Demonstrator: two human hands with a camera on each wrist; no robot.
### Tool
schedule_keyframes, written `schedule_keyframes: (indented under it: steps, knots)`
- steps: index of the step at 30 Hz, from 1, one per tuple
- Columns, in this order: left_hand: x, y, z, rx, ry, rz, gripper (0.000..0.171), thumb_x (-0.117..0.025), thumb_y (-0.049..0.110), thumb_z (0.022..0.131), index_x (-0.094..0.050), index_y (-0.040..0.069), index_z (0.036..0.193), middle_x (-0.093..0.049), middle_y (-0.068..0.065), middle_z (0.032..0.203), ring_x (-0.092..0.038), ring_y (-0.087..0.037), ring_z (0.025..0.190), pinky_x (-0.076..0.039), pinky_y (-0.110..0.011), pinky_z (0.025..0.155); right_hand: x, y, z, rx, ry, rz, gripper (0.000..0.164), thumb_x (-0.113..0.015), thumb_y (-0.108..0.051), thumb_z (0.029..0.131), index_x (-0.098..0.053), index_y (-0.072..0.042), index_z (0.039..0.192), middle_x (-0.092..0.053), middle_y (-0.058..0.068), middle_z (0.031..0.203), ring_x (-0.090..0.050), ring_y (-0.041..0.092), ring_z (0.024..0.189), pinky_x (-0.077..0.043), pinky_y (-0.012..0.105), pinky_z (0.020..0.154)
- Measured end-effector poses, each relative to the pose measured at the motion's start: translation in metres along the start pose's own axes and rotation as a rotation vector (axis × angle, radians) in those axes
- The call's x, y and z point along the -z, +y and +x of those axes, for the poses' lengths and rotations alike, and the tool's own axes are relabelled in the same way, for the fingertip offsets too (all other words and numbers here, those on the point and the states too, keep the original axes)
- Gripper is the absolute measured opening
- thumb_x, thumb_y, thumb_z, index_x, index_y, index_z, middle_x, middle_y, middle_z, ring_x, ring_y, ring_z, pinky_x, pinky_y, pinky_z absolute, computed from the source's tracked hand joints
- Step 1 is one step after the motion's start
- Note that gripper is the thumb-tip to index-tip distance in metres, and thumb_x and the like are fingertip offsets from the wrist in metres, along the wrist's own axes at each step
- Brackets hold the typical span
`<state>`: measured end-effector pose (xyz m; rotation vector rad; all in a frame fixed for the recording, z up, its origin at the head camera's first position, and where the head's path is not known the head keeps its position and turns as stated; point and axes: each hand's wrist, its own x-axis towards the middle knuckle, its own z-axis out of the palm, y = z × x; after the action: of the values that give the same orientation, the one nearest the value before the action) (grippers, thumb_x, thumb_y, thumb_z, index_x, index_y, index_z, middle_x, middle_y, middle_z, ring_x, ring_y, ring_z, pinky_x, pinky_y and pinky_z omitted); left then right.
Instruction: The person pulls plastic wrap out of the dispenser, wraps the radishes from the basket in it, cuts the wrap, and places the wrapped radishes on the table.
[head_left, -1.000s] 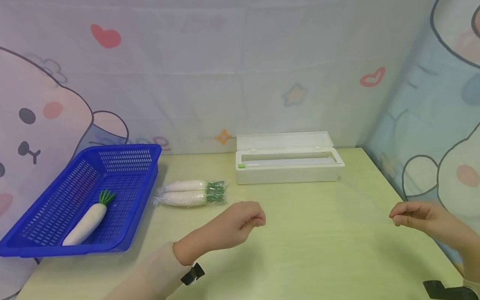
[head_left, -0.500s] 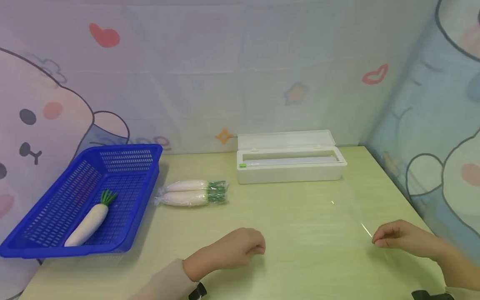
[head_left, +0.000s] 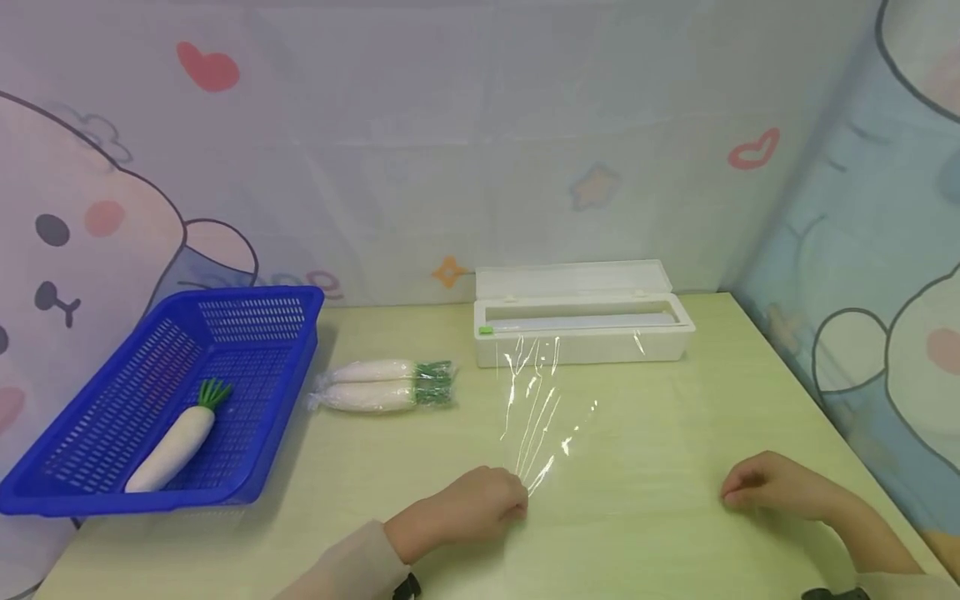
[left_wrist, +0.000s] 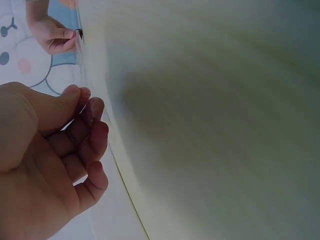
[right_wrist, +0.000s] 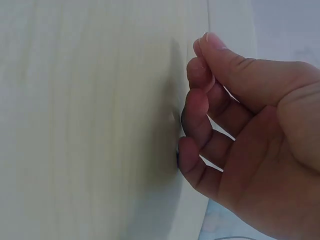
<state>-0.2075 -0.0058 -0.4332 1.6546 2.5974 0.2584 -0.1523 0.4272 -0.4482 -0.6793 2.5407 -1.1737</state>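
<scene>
A sheet of clear cling film (head_left: 536, 408) runs from the front of a white wrap dispenser box (head_left: 581, 348) towards me, low over the table. Its left corner is pinched between the thumb and fingers of my left hand (head_left: 480, 504), where bright creases gather. My right hand (head_left: 783, 487) pinches the right corner, thumb against fingertips; the film there is nearly invisible. In the left wrist view, thumb and forefinger of the left hand (left_wrist: 60, 145) meet at the tips. The right wrist view shows the right hand (right_wrist: 245, 120) in a similar pinch.
Two white radishes (head_left: 375, 396) in clear wrap lie left of the box. Farther left stands a blue plastic basket (head_left: 258, 450) holding one unwrapped white radish (head_left: 172, 450). The box's lid (head_left: 573, 277) is raised against the printed backdrop. A green slider (head_left: 486, 331) sits at its left end.
Both hands have come down and nearer to me, the right one also inward to the left. The film now shows bright creases between box and left hand. Basket, radishes and box have stayed put.
</scene>
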Motion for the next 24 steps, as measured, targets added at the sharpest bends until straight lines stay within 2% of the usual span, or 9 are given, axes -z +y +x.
schedule_keyframes:
  steps: [5,8,12,18,24]
  knots:
    - [-0.003,-0.002,0.002,-0.003,-0.028,0.026,0.020,-0.061,0.011,0.091,-0.060,0.016,0.071,-0.048,0.009,0.066,-0.039,-0.004,0.061,-0.034,-0.018,0.056,-0.004,-0.005,0.002,-0.099,-0.010,-0.011,0.008,-0.066,-0.011,0.089,-0.071,-0.005,0.087,-0.065,-0.015,0.082,-0.050,-0.004,0.072,-0.041,0.021,0.060]
    - [-0.003,-0.001,0.001,0.008,-0.049,0.002,0.015,-0.062,0.014,0.091,-0.066,0.016,0.077,-0.053,0.010,0.070,-0.043,-0.001,0.063,-0.036,-0.015,0.058,-0.005,-0.007,0.001,-0.103,-0.010,-0.038,0.008,-0.067,-0.012,0.089,-0.071,-0.006,0.086,-0.066,-0.015,0.082,-0.050,-0.004,0.072,-0.042,0.021,0.061]
    - [0.001,0.000,-0.001,0.036,-0.079,-0.085,0.011,-0.064,0.019,0.092,-0.072,0.015,0.087,-0.060,0.010,0.076,-0.050,0.001,0.068,-0.041,-0.013,0.065,-0.007,-0.007,0.001,-0.092,-0.003,-0.067,0.005,-0.067,-0.011,0.089,-0.071,-0.008,0.085,-0.065,-0.014,0.080,-0.050,-0.004,0.072,-0.041,0.022,0.061]
    - [0.003,0.000,-0.005,0.095,-0.107,-0.225,0.013,-0.062,0.019,0.094,-0.072,0.013,0.088,-0.066,0.010,0.082,-0.056,0.001,0.076,-0.046,-0.015,0.077,-0.011,-0.006,-0.001,-0.098,0.025,-0.062,0.005,-0.067,-0.011,0.089,-0.069,-0.010,0.084,-0.063,-0.014,0.079,-0.048,-0.004,0.072,-0.039,0.022,0.060]
    - [0.003,-0.002,-0.009,0.146,-0.117,-0.322,0.015,-0.060,0.020,0.095,-0.071,0.013,0.088,-0.063,0.012,0.080,-0.052,0.003,0.071,-0.046,-0.015,0.075,-0.015,-0.005,-0.004,-0.119,0.052,-0.092,0.006,-0.065,-0.015,0.091,-0.068,-0.014,0.087,-0.063,-0.014,0.083,-0.049,-0.003,0.074,-0.040,0.021,0.063]
